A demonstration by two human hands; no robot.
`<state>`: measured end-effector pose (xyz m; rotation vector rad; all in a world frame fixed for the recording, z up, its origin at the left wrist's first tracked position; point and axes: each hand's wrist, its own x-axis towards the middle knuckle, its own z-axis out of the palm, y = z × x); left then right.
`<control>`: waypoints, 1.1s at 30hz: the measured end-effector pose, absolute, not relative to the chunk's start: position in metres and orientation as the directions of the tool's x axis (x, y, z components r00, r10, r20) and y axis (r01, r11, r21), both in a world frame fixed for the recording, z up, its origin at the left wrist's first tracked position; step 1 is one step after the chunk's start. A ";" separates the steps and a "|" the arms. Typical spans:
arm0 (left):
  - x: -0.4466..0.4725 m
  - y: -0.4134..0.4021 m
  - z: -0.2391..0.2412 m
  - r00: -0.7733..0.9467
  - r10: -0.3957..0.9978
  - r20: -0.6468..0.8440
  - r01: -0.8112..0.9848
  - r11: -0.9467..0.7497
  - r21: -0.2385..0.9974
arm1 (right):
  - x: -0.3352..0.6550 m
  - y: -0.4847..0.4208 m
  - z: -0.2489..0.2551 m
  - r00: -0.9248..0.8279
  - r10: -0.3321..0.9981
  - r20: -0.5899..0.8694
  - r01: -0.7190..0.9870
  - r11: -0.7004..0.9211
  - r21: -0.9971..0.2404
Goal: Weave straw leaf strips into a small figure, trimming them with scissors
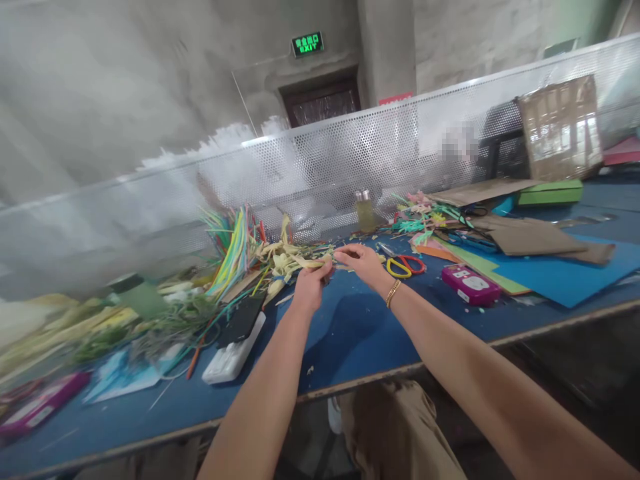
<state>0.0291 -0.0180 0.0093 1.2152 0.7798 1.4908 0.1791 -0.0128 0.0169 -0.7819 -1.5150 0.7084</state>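
Observation:
Over the middle of the blue table, my left hand is closed on a pale yellow, leaf-like strip that sticks out to the left. My right hand meets it from the right, thumb and fingertips pinched together close to the left thumb. Whatever lies between those right fingertips is too small to make out. Just behind and left of the hands is a heap of similar pale yellow pieces. Scissors with one yellow and one red handle loop lie right of my right hand.
Bundled coloured stems stand left of the heap. A black phone rests on a white power strip. At right are a purple pack, blue sheets and cardboard. A perforated metal screen borders the table's back.

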 end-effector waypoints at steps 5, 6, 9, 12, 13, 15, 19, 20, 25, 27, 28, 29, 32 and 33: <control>0.034 -0.024 0.009 0.129 0.973 0.192 -0.181 -0.167 0.969 | 0.179 -0.005 0.013 -0.060 0.821 0.567 0.150 0.569 -0.808; 0.035 -0.026 0.011 0.169 0.975 0.145 -0.220 -0.106 0.970 | 0.179 -0.004 0.012 -0.044 0.839 0.543 0.114 0.544 -0.831; 0.038 -0.032 0.018 0.285 0.959 0.014 -0.300 0.075 0.951 | 0.177 -0.004 0.010 -0.086 0.891 0.445 -0.055 0.442 -0.895; 0.042 -0.035 0.020 0.307 0.951 -0.027 -0.345 0.138 0.929 | 0.174 -0.006 0.010 -0.166 0.872 0.461 -0.090 0.452 -0.888; 0.044 -0.035 0.019 0.306 0.952 -0.027 -0.370 0.145 0.917 | 0.173 -0.006 0.009 -0.153 0.857 0.493 -0.068 0.488 -0.870; 0.049 -0.036 0.016 0.307 0.952 -0.024 -0.441 0.164 0.883 | 0.171 -0.005 0.008 -0.053 0.832 0.552 -0.008 0.552 -0.834; 0.061 -0.037 0.010 0.334 0.942 -0.033 -0.514 0.211 0.831 | 0.168 -0.003 0.007 0.172 0.805 0.567 0.093 0.560 -0.823; 0.063 -0.037 0.009 0.344 0.939 -0.034 -0.514 0.218 0.830 | 0.168 -0.003 0.007 0.193 0.797 0.573 0.123 0.560 -0.820; 0.064 -0.038 0.007 0.340 0.940 0.014 -0.492 0.165 0.855 | 0.171 -0.003 0.009 0.147 0.761 0.632 0.272 0.583 -0.766; 0.062 -0.037 0.005 0.267 0.962 0.061 -0.433 0.063 0.899 | 0.173 -0.001 0.010 0.147 0.769 0.623 0.310 0.562 -0.767; 0.061 -0.036 0.004 0.219 0.971 0.097 -0.371 -0.009 0.929 | 0.173 0.000 0.010 0.144 0.778 0.611 0.319 0.548 -0.773; 0.059 -0.034 0.003 0.175 0.974 0.141 -0.291 -0.086 0.953 | 0.174 0.001 0.010 0.136 0.790 0.598 0.319 0.537 -0.781; 0.057 -0.030 -0.002 0.090 0.957 0.275 -0.104 -0.265 0.959 | 0.173 0.002 0.010 0.092 0.817 0.570 0.291 0.525 -0.800; 0.057 -0.028 -0.003 0.076 0.953 0.295 -0.101 -0.287 0.953 | 0.172 0.001 0.009 0.086 0.823 0.562 0.277 0.522 -0.807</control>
